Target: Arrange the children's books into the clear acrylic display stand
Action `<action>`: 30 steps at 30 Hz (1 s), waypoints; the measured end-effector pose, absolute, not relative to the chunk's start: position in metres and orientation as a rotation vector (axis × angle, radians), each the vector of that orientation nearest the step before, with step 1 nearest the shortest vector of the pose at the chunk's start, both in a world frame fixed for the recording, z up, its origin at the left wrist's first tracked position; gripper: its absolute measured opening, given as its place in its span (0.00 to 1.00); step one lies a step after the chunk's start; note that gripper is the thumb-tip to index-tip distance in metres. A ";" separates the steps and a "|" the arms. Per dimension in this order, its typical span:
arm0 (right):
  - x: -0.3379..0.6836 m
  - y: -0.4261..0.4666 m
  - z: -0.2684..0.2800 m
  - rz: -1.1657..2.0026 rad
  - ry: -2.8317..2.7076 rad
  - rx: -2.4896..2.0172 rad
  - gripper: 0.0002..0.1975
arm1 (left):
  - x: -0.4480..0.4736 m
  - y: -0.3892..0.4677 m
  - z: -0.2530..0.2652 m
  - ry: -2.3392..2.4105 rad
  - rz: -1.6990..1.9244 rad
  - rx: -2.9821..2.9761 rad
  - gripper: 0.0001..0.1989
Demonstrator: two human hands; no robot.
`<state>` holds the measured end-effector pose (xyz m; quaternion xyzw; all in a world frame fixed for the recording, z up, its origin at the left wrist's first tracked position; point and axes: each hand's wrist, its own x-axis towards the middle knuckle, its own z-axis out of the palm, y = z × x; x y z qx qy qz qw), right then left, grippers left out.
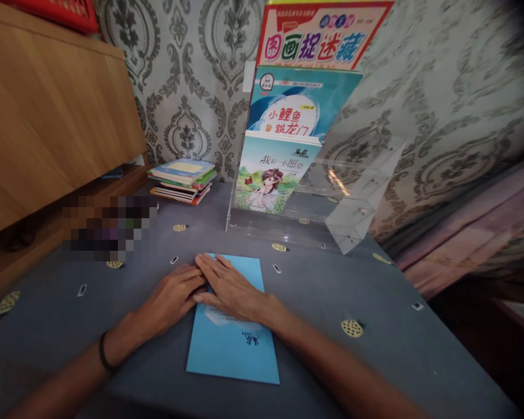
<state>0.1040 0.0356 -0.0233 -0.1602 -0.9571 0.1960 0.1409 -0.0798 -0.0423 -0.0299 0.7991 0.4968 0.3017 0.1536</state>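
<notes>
A thin blue book (233, 361) lies closed and flat on the grey cloth, its lower part showing pale print and a small dark logo. Across its upper half rests my right hand (231, 288), palm down with the fingers stretched out toward the upper left. My left hand (174, 297), with a dark band on its wrist, lies at the book's left edge. Its fingertips meet the right hand and are partly hidden beneath it. Neither hand grips anything that I can see.
Behind the book stands a clear acrylic rack (353, 215) holding several books in tiers, with a pale green book (275, 174) lowest. A stack of books (183, 180) sits back left, near a wooden cabinet (56, 110). A blurred-out patch (113, 227) lies left. Pineapple-print cloth (314, 361) covers the surface.
</notes>
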 end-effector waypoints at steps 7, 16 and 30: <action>0.128 0.045 -0.033 0.520 -2.730 -0.615 0.42 | -0.084 -0.040 -0.041 1.517 0.847 2.346 0.15; 0.197 0.055 -0.029 0.869 -2.501 -0.946 0.33 | -0.083 -0.037 -0.034 1.498 0.714 2.521 0.19; 0.200 0.063 -0.020 1.293 -2.182 -0.846 0.42 | -0.026 0.007 -0.012 0.931 0.022 2.783 0.29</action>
